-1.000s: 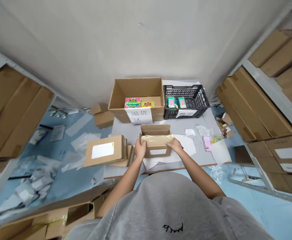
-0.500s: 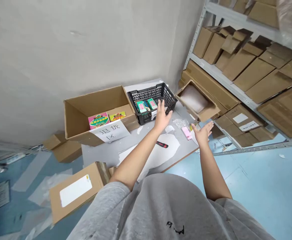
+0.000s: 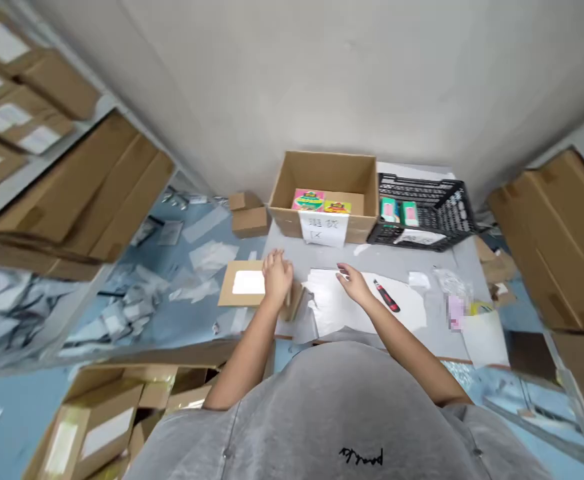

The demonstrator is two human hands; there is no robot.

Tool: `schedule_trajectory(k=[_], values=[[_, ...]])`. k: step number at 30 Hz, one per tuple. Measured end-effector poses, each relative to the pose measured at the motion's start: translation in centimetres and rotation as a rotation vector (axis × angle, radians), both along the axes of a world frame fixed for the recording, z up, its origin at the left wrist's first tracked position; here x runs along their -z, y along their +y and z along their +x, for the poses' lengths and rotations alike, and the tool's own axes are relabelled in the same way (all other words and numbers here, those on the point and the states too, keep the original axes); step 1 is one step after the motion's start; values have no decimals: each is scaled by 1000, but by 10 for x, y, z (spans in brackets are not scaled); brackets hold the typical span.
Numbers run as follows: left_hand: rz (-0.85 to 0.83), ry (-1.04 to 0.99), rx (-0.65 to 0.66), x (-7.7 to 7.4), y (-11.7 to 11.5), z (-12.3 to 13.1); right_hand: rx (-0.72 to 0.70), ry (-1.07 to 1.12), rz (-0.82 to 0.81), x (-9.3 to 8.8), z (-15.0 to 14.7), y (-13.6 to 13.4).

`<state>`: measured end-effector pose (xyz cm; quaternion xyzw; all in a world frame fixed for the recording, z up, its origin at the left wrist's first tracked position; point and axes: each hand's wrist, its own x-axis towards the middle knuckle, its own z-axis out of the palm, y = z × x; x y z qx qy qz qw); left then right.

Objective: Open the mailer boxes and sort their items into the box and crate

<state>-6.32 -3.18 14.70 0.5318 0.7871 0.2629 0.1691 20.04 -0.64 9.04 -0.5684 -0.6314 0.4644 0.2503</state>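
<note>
My left hand (image 3: 277, 279) is over the right end of a closed cardboard box (image 3: 226, 293) with a white label (image 3: 249, 282) on top. Its fingers are stretched out and slightly bent; whether they touch the box is unclear. My right hand (image 3: 354, 284) hovers above a white sheet (image 3: 328, 303) on the grey table (image 3: 285, 250), fingers apart and nothing in them. Just right of it lies a red and black utility knife (image 3: 387, 296). A small pink item (image 3: 455, 312) lies beside clear bubble wrap (image 3: 449, 281) at the table's right.
At the table's back stand an open carton (image 3: 362, 229) with colourful small boxes (image 3: 308, 200) and a black crate (image 3: 465, 223) holding green packs (image 3: 410, 214). Lower left is a large carton (image 3: 52, 433) full of boxes. Shelves with cartons (image 3: 87, 193) flank both sides.
The view has turned left. My left hand has moved from the black crate to the labelled box, and my right hand from near the pink item to over the white sheet.
</note>
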Motion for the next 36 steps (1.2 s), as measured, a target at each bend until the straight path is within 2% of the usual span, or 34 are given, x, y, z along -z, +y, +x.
schedule_trajectory(k=[3,6,9,12,14,16,18,21,23,25,27,29,31,34,36], values=[[-78,119,-247,12,-32,-74,-190,-42,-56,13,-83,4],[-195,72,-444,29,-61,-127,-280,-32,-151,29,-149,-2],[-321,-117,-446,44,-80,-155,-283,69,-247,44,-189,-12],[-312,-145,-441,52,-87,-158,-206,140,-240,53,-196,-16],[-224,-109,-403,54,-83,-149,-123,164,-202,55,-183,-10],[-107,-134,-307,55,-71,-133,-1,175,-162,54,-157,3],[-7,-236,-212,56,-52,-111,149,179,-130,50,-122,17],[52,-430,-74,60,-19,-75,319,283,-102,43,-63,30],[51,-524,80,65,1,-52,363,382,-96,38,-23,31],[42,-565,253,73,17,-32,345,451,-103,35,14,26],[23,-550,334,85,27,-13,287,473,-130,37,47,17],[-17,-498,303,100,34,6,258,456,-169,45,72,7],[-82,-434,229,116,38,26,311,395,-217,58,89,-2],[-196,-335,157,137,38,56,428,237,-298,83,99,-12],[-262,-269,153,148,35,72,462,118,-333,99,100,-14]])
